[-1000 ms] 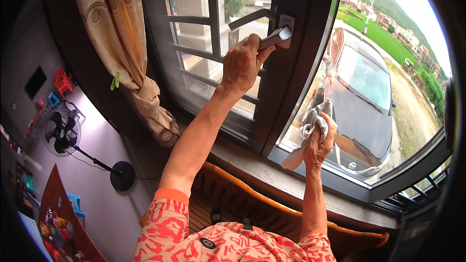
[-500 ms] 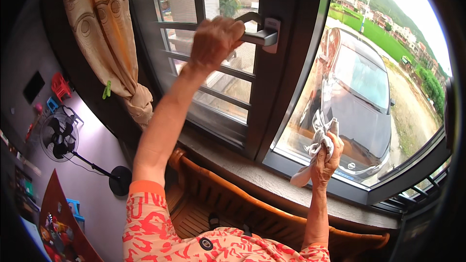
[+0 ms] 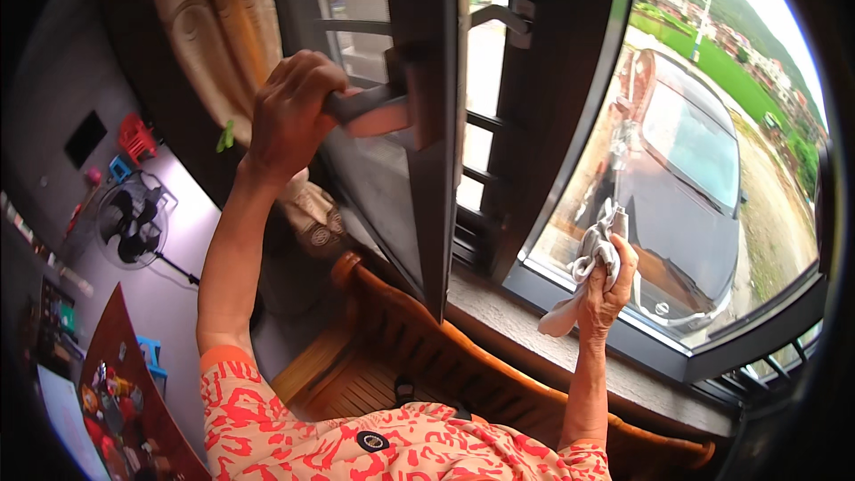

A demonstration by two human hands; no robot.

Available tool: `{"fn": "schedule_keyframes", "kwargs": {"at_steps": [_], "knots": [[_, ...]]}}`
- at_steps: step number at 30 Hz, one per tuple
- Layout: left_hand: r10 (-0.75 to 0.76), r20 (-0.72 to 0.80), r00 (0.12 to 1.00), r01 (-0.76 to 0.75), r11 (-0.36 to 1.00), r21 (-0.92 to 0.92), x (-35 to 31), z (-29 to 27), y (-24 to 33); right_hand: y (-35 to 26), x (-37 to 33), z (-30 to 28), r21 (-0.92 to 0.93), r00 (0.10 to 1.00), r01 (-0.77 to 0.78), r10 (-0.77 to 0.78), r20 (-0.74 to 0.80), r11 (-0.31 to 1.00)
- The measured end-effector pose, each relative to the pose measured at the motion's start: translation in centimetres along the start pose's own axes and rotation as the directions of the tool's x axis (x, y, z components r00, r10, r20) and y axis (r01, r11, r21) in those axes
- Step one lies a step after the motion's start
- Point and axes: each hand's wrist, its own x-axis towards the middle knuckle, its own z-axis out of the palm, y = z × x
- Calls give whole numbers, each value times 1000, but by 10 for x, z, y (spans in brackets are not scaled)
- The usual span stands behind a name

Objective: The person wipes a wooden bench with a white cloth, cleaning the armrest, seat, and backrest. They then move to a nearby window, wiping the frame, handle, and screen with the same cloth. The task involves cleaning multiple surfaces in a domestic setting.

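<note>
My left hand (image 3: 294, 111) is closed around the lever handle (image 3: 378, 114) of a dark-framed window sash (image 3: 427, 205). That sash stands swung inward, at an angle to its frame. In the gap behind it, another handle (image 3: 521, 22) shows on the dark upright. My right hand (image 3: 607, 294) grips a bunched grey cloth (image 3: 598, 254) in front of the fixed glass pane at the right. Part of the cloth hangs down below the fingers towards the sill. The left hand and its handle are slightly blurred.
Beneath the stone sill (image 3: 508, 321) runs a wooden bench (image 3: 419, 330) with a slatted seat. A tied curtain (image 3: 209, 27) with a green clip (image 3: 225, 136) hangs left of the sash. A standing fan (image 3: 132, 224) is further left. Outside is a parked car (image 3: 681, 187).
My left hand has drawn the handle left and towards me, and the sash has swung inward from its frame. The right hand still holds the cloth in nearly the same place.
</note>
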Motion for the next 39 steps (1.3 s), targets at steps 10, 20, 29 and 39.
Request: {"fn": "schedule_keyframes", "kwargs": {"at_steps": [10, 20, 29, 39], "knots": [[-251, -28, 968, 235, 854, 464, -155, -160, -41, -19, -8, 21, 380, 946, -301, 223, 236, 875], [-652, -610, 451, 674, 696, -246, -140, -122, 87, -75, -34, 68, 620, 736, -668, 243, 631, 413], [-781, -573, 250, 805, 496, -324, -160, -116, 87, -197, -60, 149, 848, 768, -4, -541, 342, 530], [-913, -381, 143, 685, 369, -628, -205, -188, 33, -305, -92, 249, 937, 654, 213, -753, 72, 275]]}}
